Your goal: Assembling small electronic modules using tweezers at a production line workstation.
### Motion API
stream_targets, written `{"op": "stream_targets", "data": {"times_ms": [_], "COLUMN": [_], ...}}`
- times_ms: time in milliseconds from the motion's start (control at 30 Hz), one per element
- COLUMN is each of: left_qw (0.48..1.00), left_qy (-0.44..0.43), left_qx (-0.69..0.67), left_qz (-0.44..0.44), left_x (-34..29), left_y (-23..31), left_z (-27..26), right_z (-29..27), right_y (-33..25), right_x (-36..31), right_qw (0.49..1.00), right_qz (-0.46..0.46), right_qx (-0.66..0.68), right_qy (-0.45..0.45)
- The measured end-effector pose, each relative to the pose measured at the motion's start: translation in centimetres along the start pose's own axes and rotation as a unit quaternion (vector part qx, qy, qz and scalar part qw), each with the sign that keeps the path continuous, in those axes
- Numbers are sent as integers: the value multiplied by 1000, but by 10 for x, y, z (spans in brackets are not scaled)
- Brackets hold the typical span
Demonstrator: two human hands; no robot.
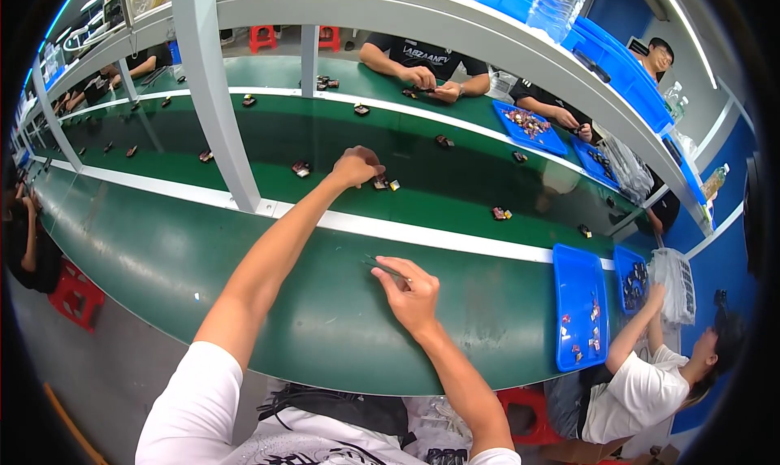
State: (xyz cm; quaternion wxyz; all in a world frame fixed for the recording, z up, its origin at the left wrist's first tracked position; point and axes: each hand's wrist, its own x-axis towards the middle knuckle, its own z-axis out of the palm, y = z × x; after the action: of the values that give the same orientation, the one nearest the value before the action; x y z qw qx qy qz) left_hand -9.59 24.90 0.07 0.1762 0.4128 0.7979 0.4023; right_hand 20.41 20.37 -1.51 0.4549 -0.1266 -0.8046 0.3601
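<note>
My left hand point(356, 169) is stretched over the dark green belt, its fingers bent down at the edge of a small dark part point(381, 183) with a yellow-white block beside it. Whether the fingertips grip that part I cannot make out. Nearer to me, above the green worktop point(325, 319), my right hand point(413, 293) is closed on thin dark tweezers point(375, 263), whose tips point left and away from me. Nothing shows between the tips. Another small dark-and-red part point(301, 169) lies on the belt just left of my left hand.
Several similar parts, such as one part point(500, 214), lie along the belt. A blue tray point(567, 262) with small pieces stands at right. A grey post point(213, 99) and overhead beam point(366, 14) frame the belt. Co-workers' hands point(435, 84) work across; another person point(650, 384) sits at right.
</note>
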Motion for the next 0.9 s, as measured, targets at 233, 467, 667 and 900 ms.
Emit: {"op": "stream_targets", "data": {"times_ms": [233, 467, 667, 900], "left_qw": [980, 985, 994, 975], "left_qy": [-76, -82, -66, -2], "left_qx": [181, 142, -50, -216], "left_qz": [-21, -44, -76, -52], "left_x": [32, 36, 3, -91], "left_y": [6, -14, -10, 9], "left_z": [15, 9, -12, -35], "right_z": [-4, -5, -4, -9], "right_y": [8, 8, 8, 7], "right_x": [-5, -8, -6, -8], "right_qw": [1000, 1000, 999, 1000], "right_qz": [-18, 1, -29, -24], "right_qx": [14, 14, 19, 8], "right_qy": [11, 10, 5, 3]}}
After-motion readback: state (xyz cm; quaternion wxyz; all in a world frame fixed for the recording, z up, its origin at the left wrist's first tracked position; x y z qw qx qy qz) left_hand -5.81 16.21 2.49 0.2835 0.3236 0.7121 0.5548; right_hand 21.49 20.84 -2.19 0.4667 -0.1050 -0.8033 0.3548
